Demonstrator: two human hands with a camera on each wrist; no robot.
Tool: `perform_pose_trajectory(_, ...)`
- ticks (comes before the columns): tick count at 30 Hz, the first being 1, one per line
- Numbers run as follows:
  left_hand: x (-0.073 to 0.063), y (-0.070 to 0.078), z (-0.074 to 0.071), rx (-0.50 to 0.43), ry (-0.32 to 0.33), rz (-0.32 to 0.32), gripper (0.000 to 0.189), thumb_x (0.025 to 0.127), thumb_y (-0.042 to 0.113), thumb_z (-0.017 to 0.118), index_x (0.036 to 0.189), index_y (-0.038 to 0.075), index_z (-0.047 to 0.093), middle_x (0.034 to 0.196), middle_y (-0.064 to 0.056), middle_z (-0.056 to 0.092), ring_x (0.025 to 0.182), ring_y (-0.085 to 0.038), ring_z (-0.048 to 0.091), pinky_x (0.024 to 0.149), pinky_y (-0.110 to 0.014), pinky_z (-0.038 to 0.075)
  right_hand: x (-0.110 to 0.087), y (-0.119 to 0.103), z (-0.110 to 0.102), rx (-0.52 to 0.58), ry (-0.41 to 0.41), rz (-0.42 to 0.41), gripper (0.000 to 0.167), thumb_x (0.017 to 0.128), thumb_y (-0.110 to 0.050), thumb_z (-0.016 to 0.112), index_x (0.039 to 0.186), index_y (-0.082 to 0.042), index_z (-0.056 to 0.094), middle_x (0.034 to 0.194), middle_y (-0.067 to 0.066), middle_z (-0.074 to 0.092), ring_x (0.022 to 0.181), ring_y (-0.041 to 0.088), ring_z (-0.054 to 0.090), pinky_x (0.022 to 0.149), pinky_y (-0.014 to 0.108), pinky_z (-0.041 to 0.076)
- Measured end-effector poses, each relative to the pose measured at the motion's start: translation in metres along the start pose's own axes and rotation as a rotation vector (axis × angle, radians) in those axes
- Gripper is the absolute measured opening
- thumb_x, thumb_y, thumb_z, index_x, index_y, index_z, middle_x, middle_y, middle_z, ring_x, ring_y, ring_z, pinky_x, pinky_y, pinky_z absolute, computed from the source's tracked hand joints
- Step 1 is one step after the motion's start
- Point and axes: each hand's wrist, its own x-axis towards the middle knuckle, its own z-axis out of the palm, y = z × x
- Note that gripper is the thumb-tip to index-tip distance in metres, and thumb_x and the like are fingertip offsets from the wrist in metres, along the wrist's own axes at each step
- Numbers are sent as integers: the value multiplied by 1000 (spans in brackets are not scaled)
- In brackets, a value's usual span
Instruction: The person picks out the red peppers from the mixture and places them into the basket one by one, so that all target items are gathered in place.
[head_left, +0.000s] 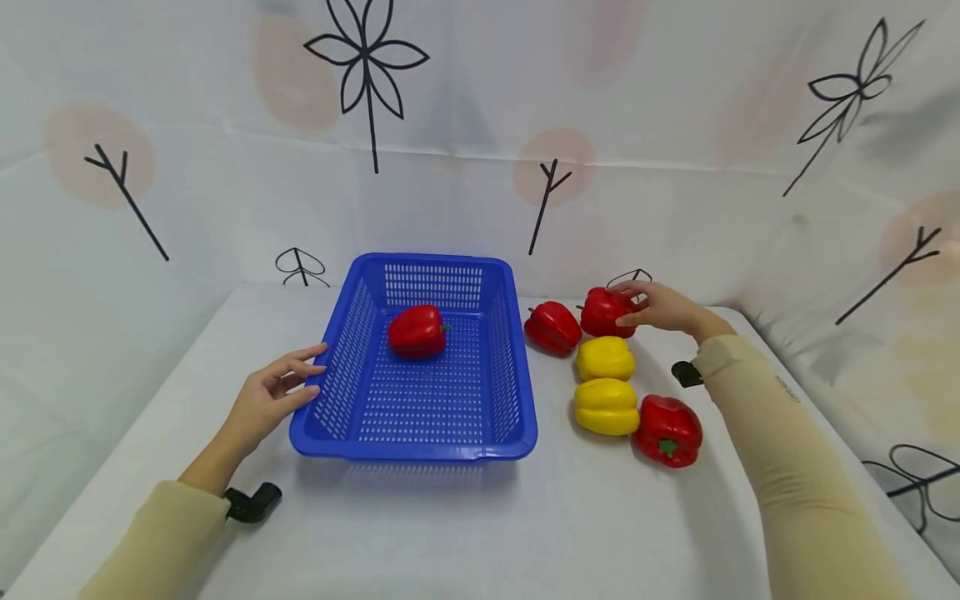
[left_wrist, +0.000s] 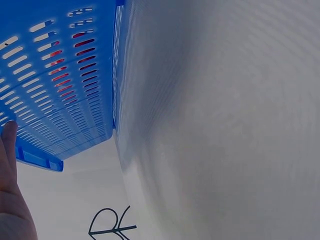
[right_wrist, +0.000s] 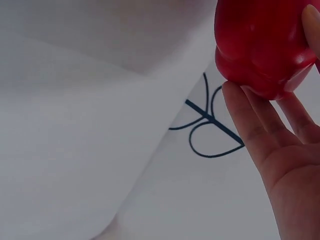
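Note:
My left hand (head_left: 266, 400) rests against the left rim of a blue plastic basket (head_left: 525, 375), fingers loosely extended with their tips at the edge. A red bell pepper (head_left: 417, 332) lies inside the basket toward the back. In the left wrist view a fingertip meets the perforated basket wall (left_wrist: 60, 110). At the far right, my right hand (head_left: 660, 308) holds another red bell pepper (head_left: 602, 313) between thumb and fingers. The right wrist view shows the fingers at the lower end of that pepper (right_wrist: 265, 50) and the thumb on its side.
Left of the held pepper lies a red bell pepper (head_left: 553, 328). Two yellow bell peppers (head_left: 605, 359) line up in front of it, with one more red bell pepper (head_left: 668, 431) nearest me. A white cloth covers the table (head_left: 600, 525); a patterned curtain (head_left: 465, 100) hangs behind.

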Motion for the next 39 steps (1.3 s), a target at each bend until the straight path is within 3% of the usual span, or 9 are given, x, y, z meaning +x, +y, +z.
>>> perform_pose_trajectory(13,-1,5,0,0,-4,4,24,88,5,62,110,-4,60,137,-15,46,122,-13,46,92,-14,39,-3,-33,-13,-46,38,-82,55,86,-18,68,134,-5,44,126,23,48,106,38,48,81,48,49)
perform_pose_trajectory(19,-1,1,-1,-5,-11,-2,24,89,7,62,110,-5,59,137,-12,47,120,-9,47,91,-14,40,-5,-52,-17,-55,49,-99,55,85,-19,69,133,-7,46,127,21,49,104,35,51,79,46,50)
perform_pose_trajectory(39,-1,1,-1,4,-15,-7,24,89,7,62,110,-5,59,138,-11,46,120,-9,47,90,-14,40,-4,-107,-13,-84,24,-216,53,83,-16,70,132,-13,50,125,11,52,106,30,52,83,43,51)
